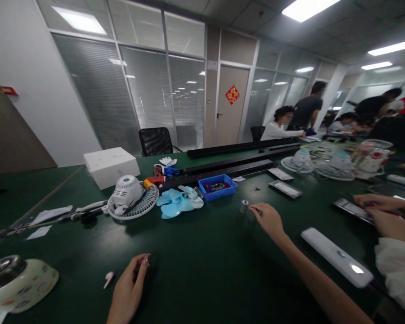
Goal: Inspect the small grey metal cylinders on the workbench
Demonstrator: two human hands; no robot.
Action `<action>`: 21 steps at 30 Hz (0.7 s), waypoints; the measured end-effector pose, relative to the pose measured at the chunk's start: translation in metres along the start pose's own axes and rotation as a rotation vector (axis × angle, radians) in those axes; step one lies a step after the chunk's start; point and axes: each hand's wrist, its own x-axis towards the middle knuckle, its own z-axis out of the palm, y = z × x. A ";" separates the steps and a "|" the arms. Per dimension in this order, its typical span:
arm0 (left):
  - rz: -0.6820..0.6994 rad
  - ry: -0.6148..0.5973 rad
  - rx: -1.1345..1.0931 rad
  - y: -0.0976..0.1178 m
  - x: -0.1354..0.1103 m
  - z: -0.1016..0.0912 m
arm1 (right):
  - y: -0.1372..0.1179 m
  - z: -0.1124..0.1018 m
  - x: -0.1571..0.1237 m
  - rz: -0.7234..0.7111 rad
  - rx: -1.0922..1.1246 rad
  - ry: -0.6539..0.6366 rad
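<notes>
Holds the right hand (pixel 266 219), pinched narrow, right by a small metal can (pixel 245 205) standing on the green surface (pixel 195 261), near a blue tray (pixel 220 195) — cannot tell whether gripping it. Rests the left hand (pixel 130 283), curled, near a pink earbud (pixel 108 279) — cannot tell whether holding anything.

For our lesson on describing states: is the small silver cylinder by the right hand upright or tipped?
Upright: the silver cylinder shows its round end on top and its side below, beside the right hand.
</notes>
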 end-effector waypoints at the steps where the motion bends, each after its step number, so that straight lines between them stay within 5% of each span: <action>1: 0.000 0.000 0.004 -0.001 0.000 0.000 | 0.008 0.001 -0.002 0.013 -0.006 -0.004; 21: 0.029 0.028 -0.008 0.005 -0.001 -0.001 | 0.032 0.010 -0.015 0.103 -0.042 0.024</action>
